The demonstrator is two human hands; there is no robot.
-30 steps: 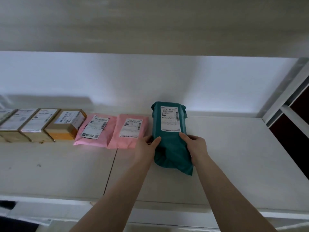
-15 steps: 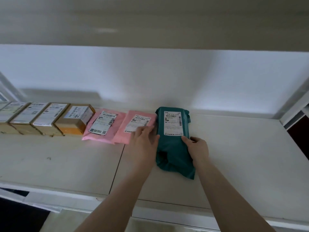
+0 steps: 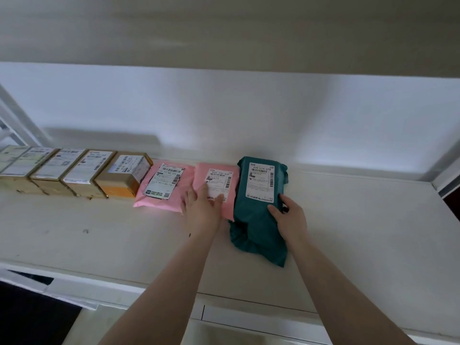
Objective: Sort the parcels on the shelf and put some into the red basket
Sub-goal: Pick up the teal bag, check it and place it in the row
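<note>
Our right hand (image 3: 288, 217) curls loosely over the soft, crinkly dark-green plastic mailer bag (image 3: 258, 207) on the white shelf (image 3: 348, 220); our left hand (image 3: 201, 210), at its nine o'clock, lies flat on a pink plastic mailer (image 3: 219, 185). Likely light and slippery: grip its firmer middle

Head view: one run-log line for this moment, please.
left hand: flat on pink parcel | right hand: gripping green parcel | shelf: parcels in row | red basket: unseen
</note>
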